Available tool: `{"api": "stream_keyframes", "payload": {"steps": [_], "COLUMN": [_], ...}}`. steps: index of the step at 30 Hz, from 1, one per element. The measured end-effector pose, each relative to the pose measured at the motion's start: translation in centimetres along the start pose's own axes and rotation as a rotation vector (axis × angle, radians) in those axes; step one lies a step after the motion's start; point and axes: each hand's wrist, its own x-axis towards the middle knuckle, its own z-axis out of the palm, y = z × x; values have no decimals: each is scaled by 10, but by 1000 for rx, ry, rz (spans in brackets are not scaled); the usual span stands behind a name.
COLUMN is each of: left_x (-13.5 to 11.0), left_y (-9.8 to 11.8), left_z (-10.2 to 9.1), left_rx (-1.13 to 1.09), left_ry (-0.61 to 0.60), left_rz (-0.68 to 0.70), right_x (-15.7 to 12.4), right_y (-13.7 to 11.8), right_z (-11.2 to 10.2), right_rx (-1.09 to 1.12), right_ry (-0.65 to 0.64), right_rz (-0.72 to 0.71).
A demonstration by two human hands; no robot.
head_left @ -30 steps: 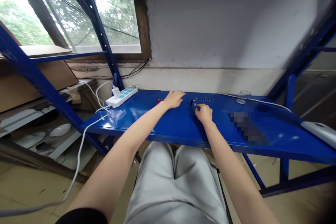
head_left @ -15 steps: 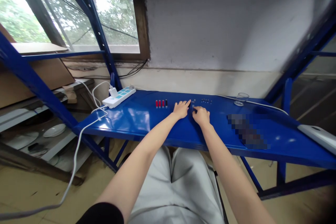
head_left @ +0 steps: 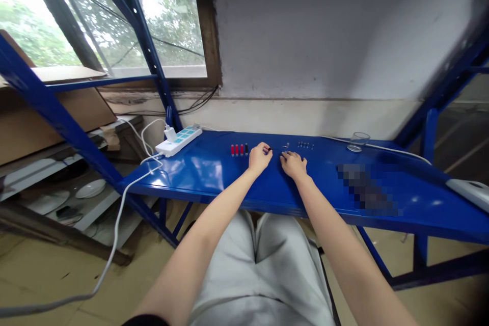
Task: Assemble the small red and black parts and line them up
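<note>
My left hand (head_left: 260, 158) is just above the blue table, its fingertips pinched on a small black piece (head_left: 270, 149) too small to make out fully. To its left stands a short row of small cylinders: three red cylinders (head_left: 237, 150) and a black cylinder (head_left: 246, 149), with paler lower ends. My right hand (head_left: 294, 164) rests on the tabletop, fingers spread and lightly bent. By its fingertips lies a tiny pale part (head_left: 284, 153). Just beyond it is a small shiny piece (head_left: 286, 145). Several tiny metallic parts (head_left: 303, 144) sit in a row further right.
A white power strip (head_left: 179, 141) with a plugged-in adapter lies at the table's left end, its cable hanging down. A clear glass (head_left: 358, 142) stands at the back right. A pixelated dark object (head_left: 367, 188) lies in front of it. Blue posts (head_left: 143, 35) frame the table.
My left hand has drawn back from the middle parts and closed its fingertips on the black piece. My right hand's fingers have flattened out onto the table. The view has shifted slightly.
</note>
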Motion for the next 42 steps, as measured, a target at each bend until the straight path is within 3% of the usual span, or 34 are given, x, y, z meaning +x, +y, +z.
{"api": "stream_keyframes", "payload": {"steps": [5,14,20,27,32,42], "left_x": [-15,-17,-14,-13,-15,-15], "left_y": [2,-3,-12,-13,-7,-2], "left_z": [-10,-18,-14,-14,-18,-21], "left_rx": [-287,-342,-477,-623,-624,-633], "left_ry": [99,107,17,3,-45,-24], "left_rz": [-100,-139,-262,-312,-388,-412], "right_x": [3,-1,-4,-9,-9,-2], "right_y": [2,1,2,-3,-3,4], "right_z": [5,0,-7,-13,-13,-6], "right_rx": [17,77,422,655,722,881], "right_ry": [28,180,394,390,387,380], "right_rz": [-27,-99,-176,-146,-107,-90]}}
